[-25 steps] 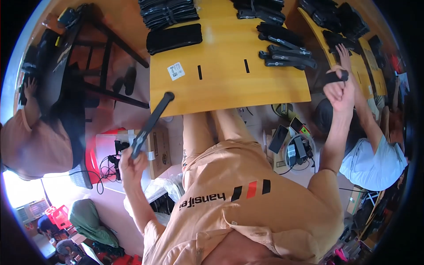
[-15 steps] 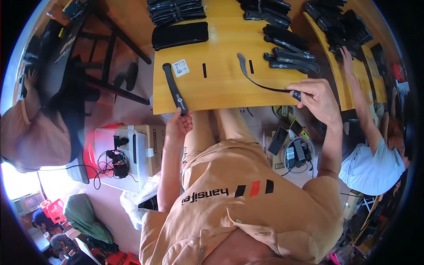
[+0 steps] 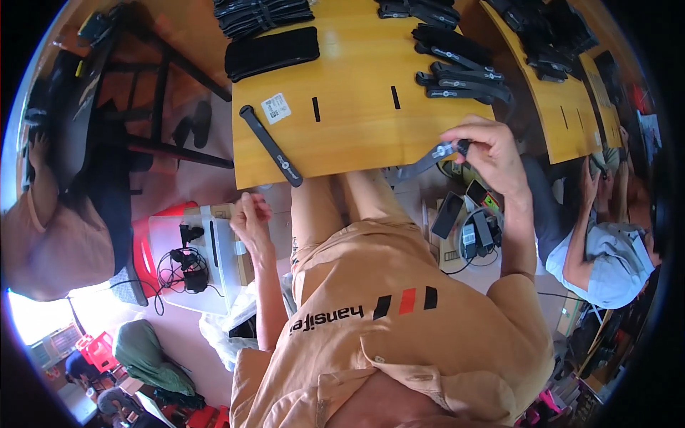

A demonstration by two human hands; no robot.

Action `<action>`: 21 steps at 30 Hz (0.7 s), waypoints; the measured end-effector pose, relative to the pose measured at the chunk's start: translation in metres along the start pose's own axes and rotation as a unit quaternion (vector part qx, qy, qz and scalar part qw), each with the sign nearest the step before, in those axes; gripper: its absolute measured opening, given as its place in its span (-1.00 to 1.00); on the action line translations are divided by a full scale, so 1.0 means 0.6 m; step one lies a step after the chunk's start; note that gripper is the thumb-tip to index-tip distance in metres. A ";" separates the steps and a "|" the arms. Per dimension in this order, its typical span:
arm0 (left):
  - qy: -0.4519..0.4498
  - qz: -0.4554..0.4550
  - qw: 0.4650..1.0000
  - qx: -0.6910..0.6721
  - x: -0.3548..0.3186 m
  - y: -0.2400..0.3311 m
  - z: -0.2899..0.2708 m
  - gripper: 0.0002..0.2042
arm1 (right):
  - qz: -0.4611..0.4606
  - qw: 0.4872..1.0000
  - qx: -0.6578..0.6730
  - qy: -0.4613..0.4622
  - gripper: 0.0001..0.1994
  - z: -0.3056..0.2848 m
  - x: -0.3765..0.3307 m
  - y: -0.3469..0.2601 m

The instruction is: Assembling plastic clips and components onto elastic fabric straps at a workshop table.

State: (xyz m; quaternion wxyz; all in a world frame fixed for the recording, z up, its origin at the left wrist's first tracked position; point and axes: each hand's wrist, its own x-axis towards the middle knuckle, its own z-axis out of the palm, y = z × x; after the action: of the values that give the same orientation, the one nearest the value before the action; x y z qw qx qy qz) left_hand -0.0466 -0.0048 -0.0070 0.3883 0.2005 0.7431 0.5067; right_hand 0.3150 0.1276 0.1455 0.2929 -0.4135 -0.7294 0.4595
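In my right hand (image 3: 492,153), thumb and fingers are closed on one end of a black strap (image 3: 421,162) with a pale printed mark. The strap's loose end hangs past the table's near edge. My left hand (image 3: 251,216) is just off that edge with its fingers curled in and nothing showing in them. Near it, apart from the fingers, another black strap (image 3: 270,145) lies slantwise on the yellow table (image 3: 349,139), its printed end at the front edge. A white label (image 3: 276,108) lies beside that strap.
Black strap piles (image 3: 262,18) and a black stack (image 3: 272,54) lie at the far left, with strap bundles (image 3: 460,82) at the right. Below are a plastic bin (image 3: 222,267) with cables and a tub of chargers (image 3: 479,235). At right, a co-worker (image 3: 599,260) sits by another table.
My left hand has let go of the strap on the table and drawn back left. My right hand's strap has swung down past the table edge. The co-worker's arm has drawn back from the piles.
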 end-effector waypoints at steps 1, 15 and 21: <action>-0.023 0.100 0.995 -0.001 -0.017 0.041 0.012 -0.61 | -0.011 1.000 -0.012 -0.009 -0.68 0.013 0.004 -0.008; -0.496 0.086 0.863 0.036 -0.014 0.165 0.144 -0.86 | 0.058 0.979 0.186 0.061 -0.82 0.079 0.038 0.069; -0.469 0.017 0.878 0.096 0.064 0.159 0.138 -0.91 | 0.176 0.943 0.257 0.120 -0.86 0.104 0.058 0.148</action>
State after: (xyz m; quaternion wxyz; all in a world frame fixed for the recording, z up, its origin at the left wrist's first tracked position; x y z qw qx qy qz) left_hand -0.0146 0.1098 0.0501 0.6618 0.4634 0.5152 0.2862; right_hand 0.2775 0.1523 0.0411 0.3888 -0.4981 -0.4614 0.6227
